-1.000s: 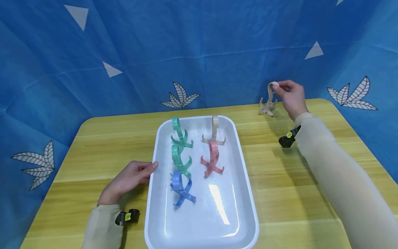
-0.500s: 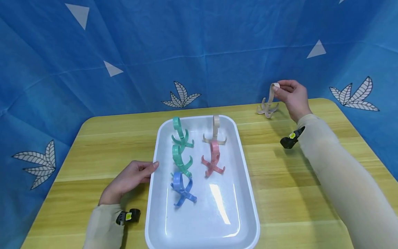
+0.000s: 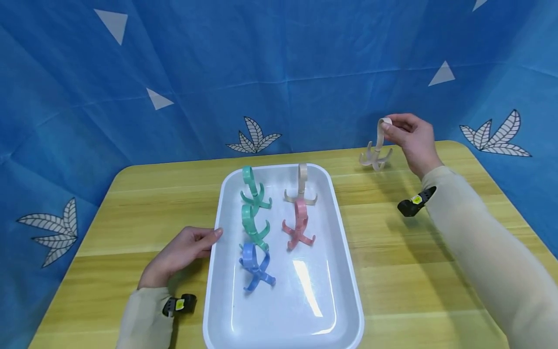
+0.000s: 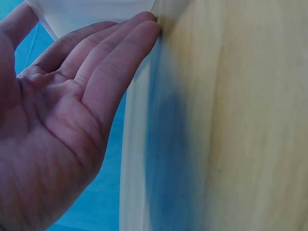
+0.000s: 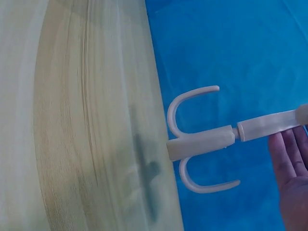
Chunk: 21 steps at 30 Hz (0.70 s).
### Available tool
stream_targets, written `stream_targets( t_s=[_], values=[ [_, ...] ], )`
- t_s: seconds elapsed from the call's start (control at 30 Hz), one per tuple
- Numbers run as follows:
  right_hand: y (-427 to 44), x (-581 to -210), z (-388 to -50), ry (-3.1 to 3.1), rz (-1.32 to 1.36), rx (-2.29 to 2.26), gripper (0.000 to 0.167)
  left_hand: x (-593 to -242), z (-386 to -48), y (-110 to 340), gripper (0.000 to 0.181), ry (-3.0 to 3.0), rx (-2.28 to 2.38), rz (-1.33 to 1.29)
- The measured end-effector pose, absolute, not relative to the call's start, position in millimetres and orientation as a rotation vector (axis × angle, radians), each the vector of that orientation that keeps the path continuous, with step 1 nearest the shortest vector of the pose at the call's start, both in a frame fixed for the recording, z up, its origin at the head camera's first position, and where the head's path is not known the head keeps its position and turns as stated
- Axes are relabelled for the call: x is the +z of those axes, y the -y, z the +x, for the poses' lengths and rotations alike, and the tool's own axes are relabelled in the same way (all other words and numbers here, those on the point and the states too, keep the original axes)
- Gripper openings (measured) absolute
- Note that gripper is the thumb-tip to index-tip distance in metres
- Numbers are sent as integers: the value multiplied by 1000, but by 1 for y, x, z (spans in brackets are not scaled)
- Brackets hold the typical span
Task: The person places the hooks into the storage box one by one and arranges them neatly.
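My right hand (image 3: 411,140) pinches the curved top of a beige multi-arm hook (image 3: 377,150) near the back right of the table. In the right wrist view the beige hook (image 5: 202,143) shows its swivel joint and upturned prongs, with fingers behind its loop. My left hand (image 3: 183,252) grips the left rim of a white tray (image 3: 355,291), thumb on the rim and fingers outside the wall. Inside the tray sit two green hooks (image 3: 256,196), a blue hook (image 3: 257,271), a pink hook (image 3: 300,228) and another beige hook (image 3: 302,186).
A wooden table (image 3: 392,281) lies beneath everything. Blue patterned cloth (image 3: 279,72) hangs right behind its back edge. Inside the tray, bare floor shows at the front and right. A black wrist camera (image 3: 416,201) is strapped to my right wrist, another camera (image 3: 179,304) to my left.
The held beige hook has turned about its stem, its prongs pointing differently, and come slightly nearer along with my right hand. My left hand and the tray's hooks have stayed put.
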State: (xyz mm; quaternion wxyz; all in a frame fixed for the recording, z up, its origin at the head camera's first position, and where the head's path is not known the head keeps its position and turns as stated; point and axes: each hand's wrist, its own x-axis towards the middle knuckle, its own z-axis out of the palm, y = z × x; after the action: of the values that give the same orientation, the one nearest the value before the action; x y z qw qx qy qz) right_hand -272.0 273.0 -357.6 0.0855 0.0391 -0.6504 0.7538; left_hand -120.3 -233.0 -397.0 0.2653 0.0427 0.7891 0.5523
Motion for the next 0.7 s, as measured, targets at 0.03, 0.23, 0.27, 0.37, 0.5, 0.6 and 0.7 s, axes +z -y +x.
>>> stream_targets(
  t_s=[0.03,0.23,0.27,0.37,0.5,0.6,0.7],
  values=[
    [-272,-357,-270,1936,123,2244,32,-397,-120,233,54,-2132,1493,114],
    [-268,-352,-262,1945,164,2222,35,-395,-120,234,55,-2137,1497,112],
    [-267,-351,-261,1948,171,2214,35,-395,-119,234,55,-2137,1497,115],
    [-266,-350,-258,1966,175,2189,36,-396,-118,234,55,-2127,1500,114],
    [-265,-349,-253,2023,166,2164,35,-398,-118,233,54,-2124,1496,104],
    [-264,-348,-248,2084,172,2124,36,-398,-119,233,55,-2148,1485,119],
    [-264,-347,-243,2131,163,2080,36,-398,-120,233,56,-2157,1478,117]
  ],
)
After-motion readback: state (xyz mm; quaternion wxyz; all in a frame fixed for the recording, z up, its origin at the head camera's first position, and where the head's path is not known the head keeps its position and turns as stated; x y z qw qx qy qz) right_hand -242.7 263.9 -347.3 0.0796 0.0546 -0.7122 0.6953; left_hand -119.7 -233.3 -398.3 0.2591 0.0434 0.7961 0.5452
